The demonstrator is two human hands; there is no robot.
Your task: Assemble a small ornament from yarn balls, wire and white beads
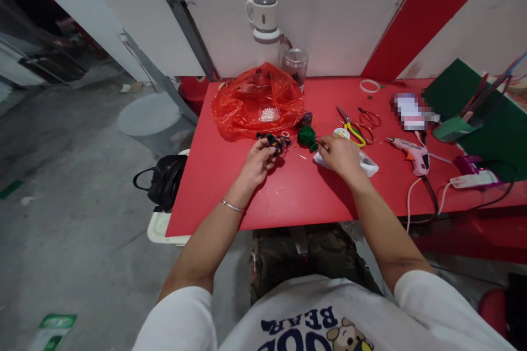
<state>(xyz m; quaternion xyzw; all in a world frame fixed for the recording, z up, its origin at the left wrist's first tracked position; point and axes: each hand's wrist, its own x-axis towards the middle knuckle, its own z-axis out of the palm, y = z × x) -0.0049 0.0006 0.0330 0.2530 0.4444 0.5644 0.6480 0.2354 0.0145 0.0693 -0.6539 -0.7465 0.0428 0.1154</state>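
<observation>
Left hand [257, 164] is pinching the dark multicoloured bundle [279, 142], just this side of the red plastic bag [247, 101]. Right hand [341, 156] rests on a white packet [368, 164], fingertips pinched together beside the green yarn ball [307, 136]; I can't tell what they hold.
</observation>
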